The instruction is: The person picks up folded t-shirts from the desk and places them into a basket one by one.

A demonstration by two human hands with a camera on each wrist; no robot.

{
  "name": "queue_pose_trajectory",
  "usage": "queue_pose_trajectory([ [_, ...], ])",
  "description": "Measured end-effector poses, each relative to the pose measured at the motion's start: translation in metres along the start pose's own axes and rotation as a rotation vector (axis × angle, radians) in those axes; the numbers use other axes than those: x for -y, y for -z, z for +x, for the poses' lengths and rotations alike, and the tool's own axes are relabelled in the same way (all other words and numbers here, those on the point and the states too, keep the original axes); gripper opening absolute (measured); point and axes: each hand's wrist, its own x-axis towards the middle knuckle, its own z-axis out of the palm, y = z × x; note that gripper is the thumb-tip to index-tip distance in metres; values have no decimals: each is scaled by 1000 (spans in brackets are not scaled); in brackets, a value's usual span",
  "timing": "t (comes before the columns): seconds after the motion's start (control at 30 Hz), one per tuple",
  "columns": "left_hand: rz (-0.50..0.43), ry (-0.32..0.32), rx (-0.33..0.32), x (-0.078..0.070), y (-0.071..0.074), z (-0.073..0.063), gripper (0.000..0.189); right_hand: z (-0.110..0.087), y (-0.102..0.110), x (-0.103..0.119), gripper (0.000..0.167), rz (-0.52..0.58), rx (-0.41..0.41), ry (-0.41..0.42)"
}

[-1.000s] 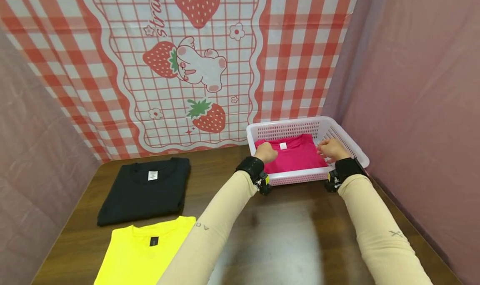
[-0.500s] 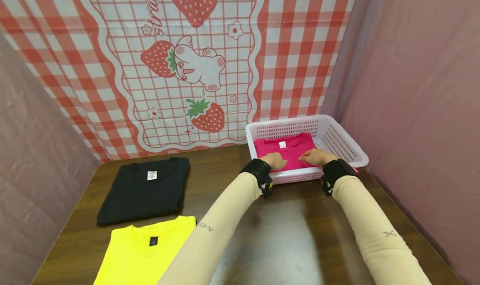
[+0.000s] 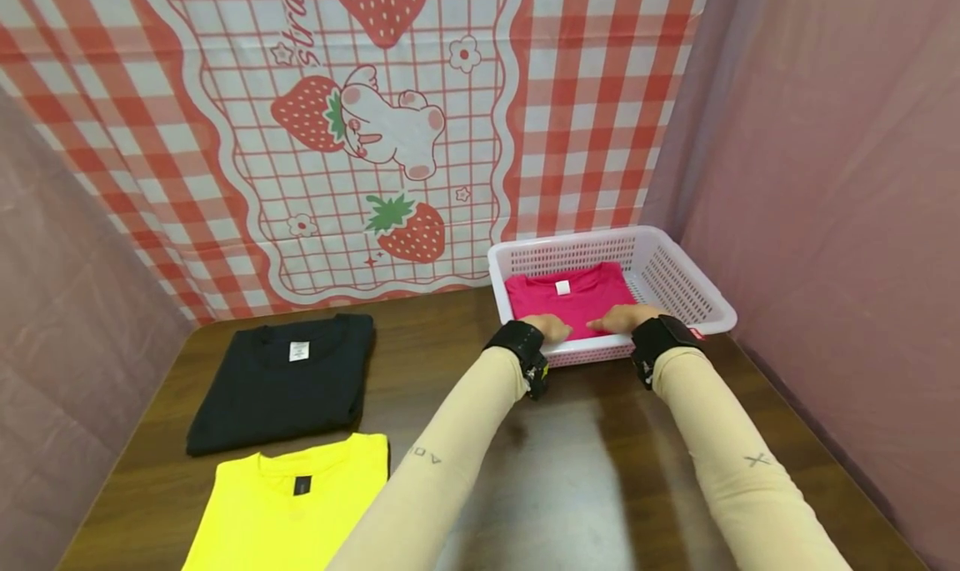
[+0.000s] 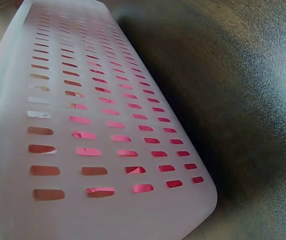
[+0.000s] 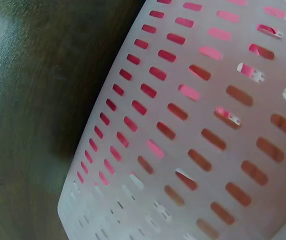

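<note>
A folded pink T-shirt [image 3: 600, 292] with a white neck label lies in the white slotted plastic basket [image 3: 652, 236]. My left hand [image 3: 549, 328] reaches over the basket's near rim onto the shirt's lower left part. Opposite it, my right hand [image 3: 626, 318] lies over the lower right part, fingers extended toward the left hand. The near wall partly hides both hands' fingers. Both wrist views look at the outside of the basket wall [image 4: 108, 210], with pink cloth [image 5: 190, 92] and skin showing through the slots.
On the table's left side lie a folded black T-shirt [image 3: 281, 396] and, nearer, a folded yellow T-shirt [image 3: 292, 513]. A checked strawberry curtain [image 3: 390, 221] hangs behind the table [image 3: 442, 329]. Plain pink curtains [image 3: 840, 221] flank it.
My right hand has moved left from the basket's right part onto the shirt. My left hand has come from the shirt's left edge toward me and inward. The shirt has stayed in the basket.
</note>
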Motion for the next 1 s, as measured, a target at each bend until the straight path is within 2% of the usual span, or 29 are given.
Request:
queue_pose_trajectory([
  [0.07,-2,14,1,0,5,-16,51,-15,12,24,80,27,57,-50],
  [0.1,-5,18,-2,-2,11,-32,50,-25,18,37,77,39,52,-62],
  [0.13,-9,27,-3,-6,21,-57,50,-36,24,51,74,49,40,-74],
  [0.17,-30,50,3,-12,37,-91,48,-50,33,68,69,71,48,-95],
  [0.2,-38,53,-27,-18,52,-128,46,-62,41,83,64,83,46,-110],
  [0.33,-115,66,-84,-44,124,-282,48,-87,55,112,54,133,-70,-90],
  [0.37,-135,57,-105,-48,138,-314,47,-90,57,116,52,149,-103,-73],
  [0.4,-139,38,-136,-51,149,-338,46,-93,58,121,50,162,-137,-59],
  [0.43,-161,29,-138,-52,160,-360,45,-96,60,126,48,179,-171,-45],
  [0.5,-165,-13,-197,-51,172,-385,41,-101,64,137,45,200,-240,-18],
  [0.53,-168,-35,-230,-50,176,-394,40,-103,67,142,44,209,-272,-8],
  [0.67,-195,-129,-338,-43,191,-419,36,-118,76,166,40,235,-403,-23],
  [0.77,-238,-191,-379,-37,201,-443,35,-134,81,187,38,253,-500,-47],
  [0.87,-258,-233,-412,-28,206,-467,33,-149,81,211,36,265,-592,-37],
  [1.0,-285,-247,-471,-10,205,-500,32,-165,78,248,34,284,-681,32],
])
